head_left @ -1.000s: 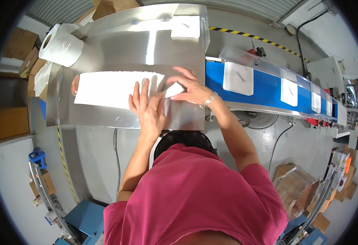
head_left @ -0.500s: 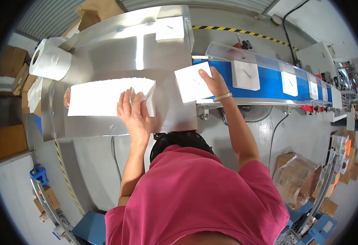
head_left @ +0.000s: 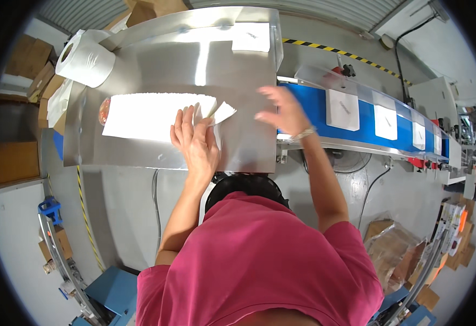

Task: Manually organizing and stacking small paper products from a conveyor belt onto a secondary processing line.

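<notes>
A long row of overlapping white paper sheets (head_left: 145, 116) with a jagged far edge lies across the steel table (head_left: 151, 70). My left hand (head_left: 195, 140) rests at its right end, fingers closed on the paper. Beside its fingertips a single sheet (head_left: 225, 113) stands away from the row. My right hand (head_left: 285, 111) is in the air over the table's right edge, holding nothing, its thumb and fingers apart. The closest thing to it on the blue conveyor belt (head_left: 309, 106) is a flat white square packet (head_left: 342, 110) with a dark mark.
More white packets (head_left: 386, 122) lie further along the belt, behind a clear guard (head_left: 325, 79). Another packet (head_left: 251, 37) lies in the table's far right corner. A white roll (head_left: 86, 58) stands at the far left. A reddish round object (head_left: 104, 112) touches the row's left end.
My right hand has let go of its white packet and is now bare; a packet lies near it on the belt. Packets have moved rightward. My left fingers have parted the end sheet.
</notes>
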A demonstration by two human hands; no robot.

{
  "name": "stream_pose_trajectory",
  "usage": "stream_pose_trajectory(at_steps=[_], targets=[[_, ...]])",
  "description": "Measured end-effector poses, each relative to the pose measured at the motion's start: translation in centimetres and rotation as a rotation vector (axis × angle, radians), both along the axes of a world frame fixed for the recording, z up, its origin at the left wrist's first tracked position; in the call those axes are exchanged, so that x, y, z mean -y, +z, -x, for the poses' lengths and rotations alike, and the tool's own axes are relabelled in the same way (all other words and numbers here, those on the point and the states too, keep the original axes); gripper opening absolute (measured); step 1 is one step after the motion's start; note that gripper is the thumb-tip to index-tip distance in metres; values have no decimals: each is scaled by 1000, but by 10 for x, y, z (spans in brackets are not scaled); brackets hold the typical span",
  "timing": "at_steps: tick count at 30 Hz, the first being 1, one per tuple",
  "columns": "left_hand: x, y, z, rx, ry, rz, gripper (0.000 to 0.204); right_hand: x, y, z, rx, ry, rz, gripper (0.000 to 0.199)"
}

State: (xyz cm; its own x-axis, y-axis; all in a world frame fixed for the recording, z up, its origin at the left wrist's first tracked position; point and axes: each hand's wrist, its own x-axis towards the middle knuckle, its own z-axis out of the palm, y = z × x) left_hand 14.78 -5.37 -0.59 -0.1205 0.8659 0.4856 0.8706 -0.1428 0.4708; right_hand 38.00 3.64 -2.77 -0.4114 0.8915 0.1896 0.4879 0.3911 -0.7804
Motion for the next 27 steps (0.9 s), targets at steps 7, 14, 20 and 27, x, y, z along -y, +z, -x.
stream_pose_trajectory(at_steps=[7, 14, 20, 27], targets=[[-1, 8, 10, -39, 18, 74, 37, -5, -29, 48, -252, 37, 517, 47], [-6, 2, 23, -60, 47, 15, 28, -25, -66, -91, 106, -744, 218, 51], [-7, -1, 22, -14, 41, -19, 24, -13, -19, -52, 522, -694, -155, 57], [-5, 8, 25, 8, -46, 85, 20, -12, -11, 77, 2, 240, 2, 52]])
